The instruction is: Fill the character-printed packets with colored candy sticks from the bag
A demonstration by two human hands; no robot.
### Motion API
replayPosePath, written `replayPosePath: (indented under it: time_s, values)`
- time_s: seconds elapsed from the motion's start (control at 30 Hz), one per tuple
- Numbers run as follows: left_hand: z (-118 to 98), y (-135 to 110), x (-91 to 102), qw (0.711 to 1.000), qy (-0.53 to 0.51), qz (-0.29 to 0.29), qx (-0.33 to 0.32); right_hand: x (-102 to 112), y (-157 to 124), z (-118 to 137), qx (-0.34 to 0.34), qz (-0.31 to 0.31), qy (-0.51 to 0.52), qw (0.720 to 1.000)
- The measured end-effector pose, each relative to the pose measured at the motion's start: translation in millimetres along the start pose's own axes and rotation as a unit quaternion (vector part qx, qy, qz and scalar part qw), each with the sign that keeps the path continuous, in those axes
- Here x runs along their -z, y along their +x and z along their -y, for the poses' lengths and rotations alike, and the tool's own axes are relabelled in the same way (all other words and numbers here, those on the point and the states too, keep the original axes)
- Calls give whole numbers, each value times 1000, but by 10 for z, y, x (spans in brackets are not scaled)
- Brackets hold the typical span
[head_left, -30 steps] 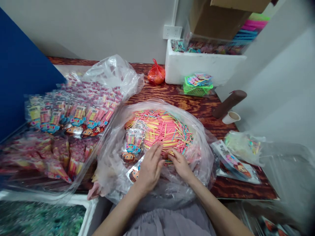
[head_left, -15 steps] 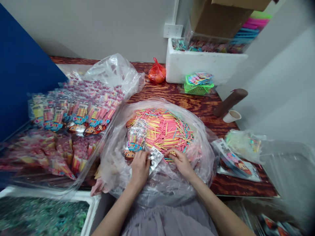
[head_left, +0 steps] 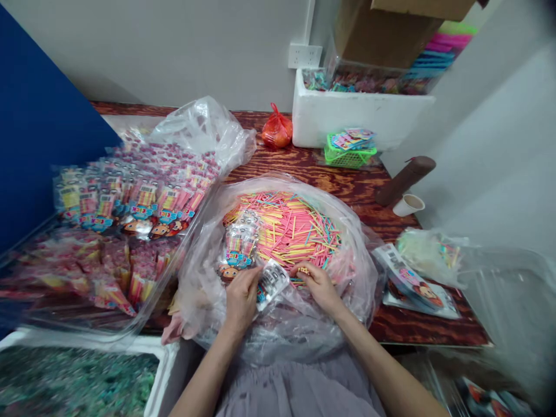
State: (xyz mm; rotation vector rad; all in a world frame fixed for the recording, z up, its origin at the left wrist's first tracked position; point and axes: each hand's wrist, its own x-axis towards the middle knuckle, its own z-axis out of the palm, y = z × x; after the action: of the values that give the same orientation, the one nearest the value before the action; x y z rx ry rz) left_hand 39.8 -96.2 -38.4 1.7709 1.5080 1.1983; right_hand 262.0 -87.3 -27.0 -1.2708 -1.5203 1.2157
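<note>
My left hand point(head_left: 242, 295) pinches the edge of a small printed plastic pouch point(head_left: 273, 280), tilted with its clear, silvery side up. To the right of the pouch, my right hand point(head_left: 319, 285) is closed around a small bundle of thin candy sticks point(head_left: 303, 270), whose yellowish ends show at the fingertips. Both hands are over the near side of a big clear plastic bag point(head_left: 347, 211) full of loose pink, yellow and blue sticks point(head_left: 291, 229). Filled pouches point(head_left: 238, 246) lie stacked on the left part of these sticks, just beyond my left hand.
A clear tray point(head_left: 191, 231) heaped with filled pouches point(head_left: 145, 200) stands left. Flat printed pouches point(head_left: 412, 275) lie at right, near a paper cup point(head_left: 408, 205) and brown bottle point(head_left: 403, 180). Behind are a green basket point(head_left: 350, 155), red bag point(head_left: 277, 128) and white foam box point(head_left: 360, 116).
My left hand has moved slightly left and down, and the pouch has turned so more of its face shows. My right hand stays almost in place with the sticks.
</note>
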Motion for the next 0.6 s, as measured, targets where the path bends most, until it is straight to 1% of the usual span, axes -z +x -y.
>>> replayPosePath:
  time_s: [0.07, 0.1, 0.13, 0.17, 0.2, 0.23, 0.27, 0.3, 0.33, 0.47, 0.6]
  values:
    - [-56, 27, 42, 994, -76, -29, 71, 1, 1, -6, 4, 2, -3, 1000]
    - [-91, 52, 70, 983, -129, -54, 123, 2, 2, -8, 5, 3, -5, 1000]
    - [-128, 83, 100, 961, -194, -83, 177, 2, 3, -10, 6, 4, -8, 1000]
    - [-164, 119, 130, 930, -266, -110, 229, 2, 4, -12, 7, 5, -10, 1000]
    - [-198, 154, 158, 892, -336, -129, 272, 1, 6, -15, 8, 6, -11, 1000]
    - [-226, 184, 179, 855, -395, -140, 304, -1, 9, -18, 9, 7, -11, 1000]
    - [-248, 206, 191, 827, -436, -141, 325, -4, 11, -21, 10, 8, -10, 1000]
    - [-263, 217, 193, 811, -458, -139, 337, -7, 13, -24, 10, 9, -8, 1000]
    - [-272, 217, 185, 805, -464, -137, 343, -9, 14, -26, 11, 9, -7, 1000]
    - [-280, 175, 115, 801, -463, -126, 357, -15, 17, -25, 12, 8, -6, 1000]
    - [-301, 205, 136, 797, -485, -111, 343, -19, 17, -20, 12, 5, -6, 1000]
